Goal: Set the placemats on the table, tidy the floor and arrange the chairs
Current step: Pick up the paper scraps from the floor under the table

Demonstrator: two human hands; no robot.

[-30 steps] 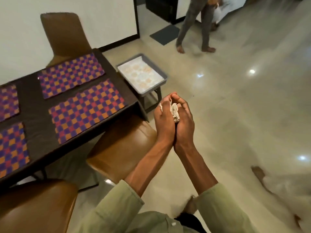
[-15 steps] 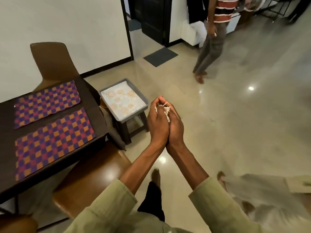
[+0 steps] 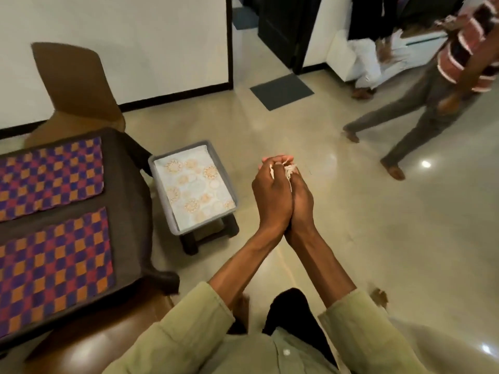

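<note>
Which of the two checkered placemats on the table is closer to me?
The lower placemat, at the table's near edge beside the brown chair seat; the other placemat lies toward the wall.

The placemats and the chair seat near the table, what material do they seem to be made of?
placemats: probably woven cloth or fibre, matte, with a checked weave and soft rounded corners. chair seat: looks like brown leather or leatherette, smooth and glossy, with a bright light reflection; which one cannot be told.

My left hand [image 3: 271,195] and right hand [image 3: 301,203] press together and hide most of the crumpled white scraps [image 3: 288,170]; I can't tell what they are. The counter [image 3: 129,201] and its two checkered placemats [image 3: 51,268] run off the left edge. The walking person [image 3: 432,103] is blurry and cut off up top.
</note>
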